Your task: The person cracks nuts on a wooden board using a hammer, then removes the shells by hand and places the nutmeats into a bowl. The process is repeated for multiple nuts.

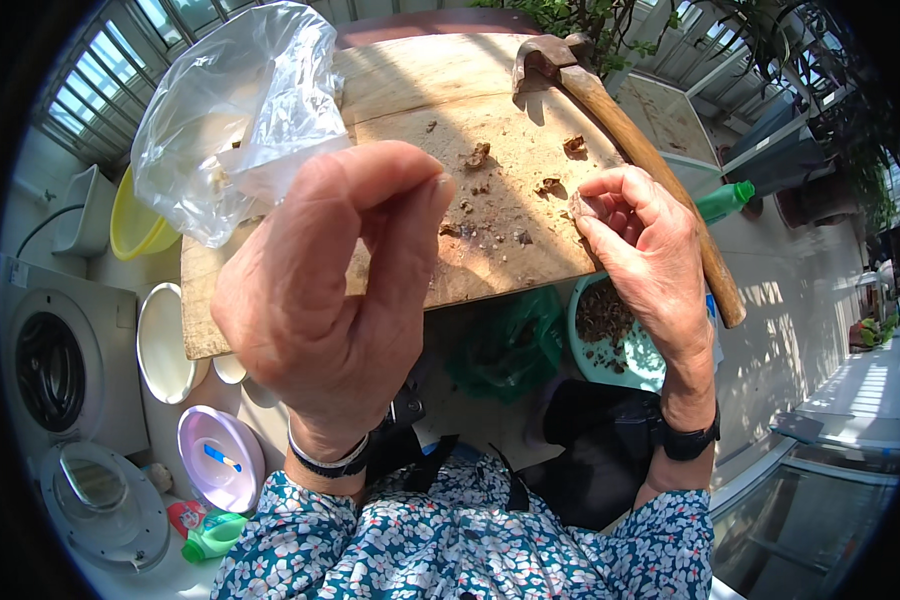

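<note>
My left hand is raised over the left part of a wooden board, its thumb and index fingertips together; whether anything small is between them cannot be told. Low over the board's right edge, my right hand pinches a small brownish piece, perhaps of nutshell. Broken shell pieces and crumbs lie on the board between the hands. A hammer with a rusty head and wooden handle lies along the right edge. At the back left sits a clear plastic bag with a few pale bits inside.
Below the board's front edge are a turquoise basin holding dark shell fragments and a green plastic bag. A green bottle stands beyond the hammer. To the left are a yellow basin, a purple basin and a front-loading washing machine.
</note>
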A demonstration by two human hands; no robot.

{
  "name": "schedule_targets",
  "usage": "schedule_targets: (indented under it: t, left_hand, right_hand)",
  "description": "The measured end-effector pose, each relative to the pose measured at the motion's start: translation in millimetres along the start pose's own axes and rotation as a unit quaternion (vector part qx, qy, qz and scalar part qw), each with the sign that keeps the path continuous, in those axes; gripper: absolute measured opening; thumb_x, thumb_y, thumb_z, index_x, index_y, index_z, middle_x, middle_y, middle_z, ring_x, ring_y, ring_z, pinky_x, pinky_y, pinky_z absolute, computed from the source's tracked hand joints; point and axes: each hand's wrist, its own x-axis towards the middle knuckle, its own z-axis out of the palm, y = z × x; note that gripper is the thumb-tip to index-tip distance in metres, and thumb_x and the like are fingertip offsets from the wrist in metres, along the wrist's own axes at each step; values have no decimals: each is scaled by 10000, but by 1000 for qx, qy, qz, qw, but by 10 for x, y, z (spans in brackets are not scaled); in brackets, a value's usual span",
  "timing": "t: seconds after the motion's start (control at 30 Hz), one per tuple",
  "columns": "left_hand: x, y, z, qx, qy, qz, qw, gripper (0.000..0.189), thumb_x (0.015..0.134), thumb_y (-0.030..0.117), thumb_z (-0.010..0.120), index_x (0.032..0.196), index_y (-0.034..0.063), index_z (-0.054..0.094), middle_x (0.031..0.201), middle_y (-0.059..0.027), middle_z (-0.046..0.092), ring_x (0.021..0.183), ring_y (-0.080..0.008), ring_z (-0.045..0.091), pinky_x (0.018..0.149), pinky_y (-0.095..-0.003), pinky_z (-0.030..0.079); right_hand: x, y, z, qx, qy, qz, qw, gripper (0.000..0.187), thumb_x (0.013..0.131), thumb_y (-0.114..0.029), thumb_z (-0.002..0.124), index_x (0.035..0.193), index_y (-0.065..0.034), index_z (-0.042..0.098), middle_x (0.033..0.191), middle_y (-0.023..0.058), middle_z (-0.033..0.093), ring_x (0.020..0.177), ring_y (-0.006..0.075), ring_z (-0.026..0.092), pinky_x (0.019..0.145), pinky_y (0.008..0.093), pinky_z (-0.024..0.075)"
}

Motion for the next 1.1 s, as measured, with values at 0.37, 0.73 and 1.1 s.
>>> schedule_targets:
  t: [0.37,0.73,1.1]
  left_hand:
    - [377,-671,-447,177,94,-52,978,76,887,76,709,954,91,741,788,-30,727,738,-101,702,660,-231,568]
    - [178,80,-197,-55,-15,-46,997,158,841,-53,687,978,13,727,883,-43,706,720,-98,631,632,-214,467]
    - [9,-160,345,-32,-202,-50,978,95,796,-17,691,886,11,683,755,-56,624,583,-140,544,551,-255,436]
  right_hand:
    - [94,-58,12,-92,-25,-49,994,174,813,-61,682,987,-74,677,816,96,602,757,252,621,692,358,506]
    - [305,172,52,8,-32,-12,999,95,866,-36,667,942,2,708,780,22,624,693,83,587,623,241,474]
    - [307,92,15,-1,-42,-10,999,130,848,-127,674,913,-17,698,775,104,621,687,188,641,646,308,499]
